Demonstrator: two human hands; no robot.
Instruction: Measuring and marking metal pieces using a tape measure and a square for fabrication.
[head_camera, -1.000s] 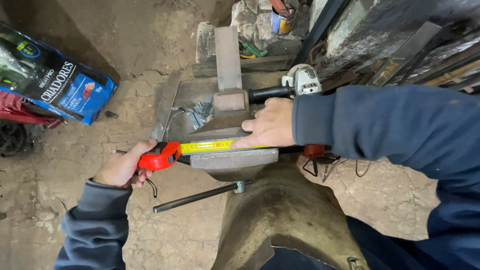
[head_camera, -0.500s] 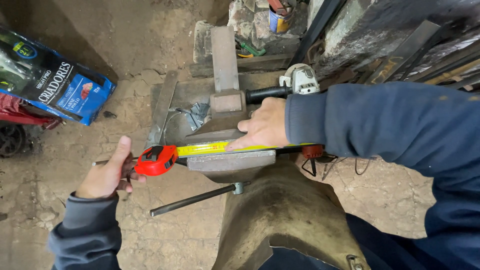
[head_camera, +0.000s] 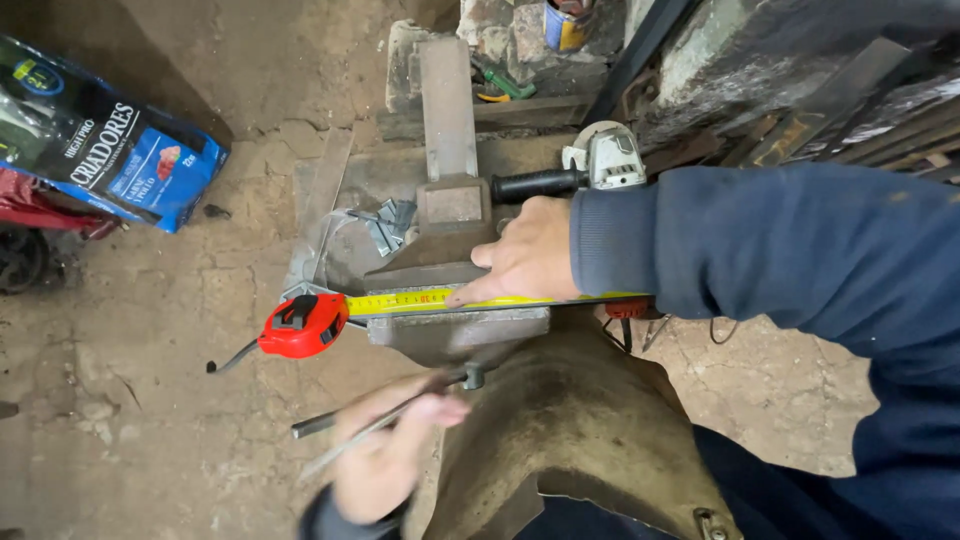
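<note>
Item: red-cased tape measure (head_camera: 303, 325) with yellow steel blade (head_camera: 420, 300), drawn out rightward across the jaws of a grey iron bench vise (head_camera: 455, 270). The case lay free at the vise's left end, lanyard trailing on the floor.

Right hand (head_camera: 525, 262): fingers held together and flat, pressed down on the blade over the vise.

Left hand (head_camera: 385, 455): blurred, closed in a pinch around a thin metal rod (head_camera: 340, 440), just beside the vise's steel handle bar (head_camera: 385, 398); whether it touched the bar could not be told.

Adjacent: grey angle grinder (head_camera: 590, 165) with black side handle behind the right hand; blue printed bag (head_camera: 120, 150) far left; brown leather apron (head_camera: 570, 430) below the vise.

Risks, as judged: with the case unheld, easing the right hand's pressure would likely let the blade snap back or slide off the mark. The rod, swung near the handle bar, could knock the case or blade askew.

Room: open dirt floor lay left and below the case; metal scrap and the grinder crowded the far side; the apron closed in the near edge.
</note>
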